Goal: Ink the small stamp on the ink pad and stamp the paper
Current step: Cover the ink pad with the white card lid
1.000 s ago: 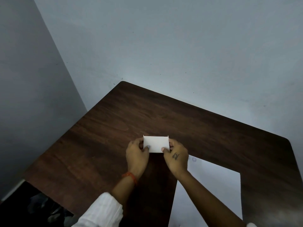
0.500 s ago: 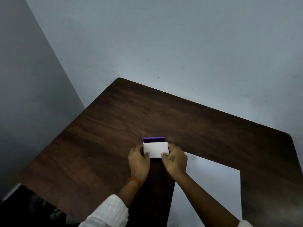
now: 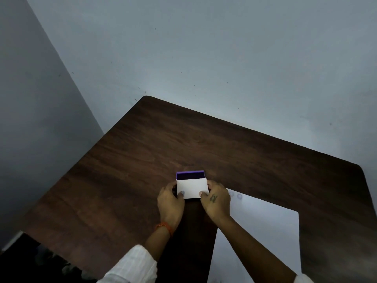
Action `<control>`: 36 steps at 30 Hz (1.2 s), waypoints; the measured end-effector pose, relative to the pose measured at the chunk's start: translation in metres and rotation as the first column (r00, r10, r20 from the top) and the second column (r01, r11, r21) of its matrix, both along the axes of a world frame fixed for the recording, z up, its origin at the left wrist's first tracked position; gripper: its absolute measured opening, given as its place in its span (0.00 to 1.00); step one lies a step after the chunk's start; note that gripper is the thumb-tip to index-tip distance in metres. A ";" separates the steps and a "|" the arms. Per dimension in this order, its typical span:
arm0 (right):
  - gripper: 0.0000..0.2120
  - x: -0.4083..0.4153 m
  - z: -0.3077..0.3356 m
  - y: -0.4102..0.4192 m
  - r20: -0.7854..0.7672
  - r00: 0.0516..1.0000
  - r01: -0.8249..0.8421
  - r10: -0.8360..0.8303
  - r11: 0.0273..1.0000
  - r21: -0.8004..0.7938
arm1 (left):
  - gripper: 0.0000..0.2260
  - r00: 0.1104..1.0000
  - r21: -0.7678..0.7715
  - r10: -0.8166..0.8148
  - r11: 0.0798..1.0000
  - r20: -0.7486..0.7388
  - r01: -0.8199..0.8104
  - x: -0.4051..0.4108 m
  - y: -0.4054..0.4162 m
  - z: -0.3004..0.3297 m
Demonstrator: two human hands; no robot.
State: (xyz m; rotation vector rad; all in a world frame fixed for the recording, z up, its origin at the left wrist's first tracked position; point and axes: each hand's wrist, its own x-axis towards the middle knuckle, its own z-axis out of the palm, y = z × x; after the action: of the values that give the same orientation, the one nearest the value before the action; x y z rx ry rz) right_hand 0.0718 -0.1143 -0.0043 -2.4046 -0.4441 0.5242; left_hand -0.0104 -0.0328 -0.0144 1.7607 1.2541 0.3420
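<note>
A small ink pad case sits on the dark wooden table, its white lid [image 3: 191, 187] tipped up toward me and the purple base with dark pad [image 3: 190, 175] showing behind it. My left hand [image 3: 171, 203] grips the lid's left edge and my right hand [image 3: 216, 201] grips its right edge, thumbs on the white face. The white paper [image 3: 265, 231] lies flat to the right of my right hand, with two faint round stamp marks [image 3: 235, 195] near its top left corner. No stamp is visible.
The wooden table [image 3: 142, 160] fills the middle of the view and stands in a corner of grey walls [image 3: 204, 48]. Its left front edge drops to a dark floor area [image 3: 30, 258]. My right forearm crosses the paper's left part.
The lid was down over the case a second ago; now it is lifted at the far side, exposing the purple base and dark pad. Both hands stay on the lid.
</note>
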 end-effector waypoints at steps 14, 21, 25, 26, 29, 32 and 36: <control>0.21 0.004 -0.003 0.000 0.001 1.000 -0.029 0.029 0.999 -0.013 | 0.14 1.000 -0.008 -0.008 1.000 -0.013 0.008 0.001 0.010 -0.001; 0.22 0.012 -0.003 0.003 0.005 0.998 -0.068 0.068 0.997 -0.043 | 0.14 0.999 -0.048 -0.009 0.999 -0.038 0.007 0.005 0.019 0.002; 0.21 0.017 -0.002 0.005 0.006 0.997 -0.078 0.078 0.995 -0.057 | 0.13 0.999 -0.062 -0.015 0.998 -0.047 0.012 0.007 0.026 0.001; 0.22 0.018 -0.002 0.006 0.009 0.996 -0.083 0.083 0.995 -0.056 | 0.13 0.999 -0.068 -0.014 0.998 -0.050 0.011 0.008 0.028 0.001; 0.23 0.020 -0.003 0.007 0.016 0.994 -0.103 0.105 0.993 -0.061 | 0.13 0.998 -0.083 0.000 0.997 -0.059 -0.005 0.009 0.031 -0.001; 0.22 0.023 -0.003 0.008 0.029 0.994 -0.102 0.104 0.992 -0.071 | 0.12 0.998 -0.071 0.013 0.997 -0.059 -0.017 0.009 0.033 -0.002; 0.22 0.025 -0.003 0.010 0.023 0.994 -0.102 0.104 0.992 -0.069 | 0.11 0.998 -0.052 0.035 0.998 -0.058 -0.038 0.009 0.037 -0.003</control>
State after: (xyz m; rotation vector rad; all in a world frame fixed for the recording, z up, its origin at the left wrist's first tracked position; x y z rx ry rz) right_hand 0.0964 -0.1047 -0.0078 -2.4656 -0.5734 0.5614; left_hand -0.0013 0.0038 -0.0170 1.7152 1.3259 0.2784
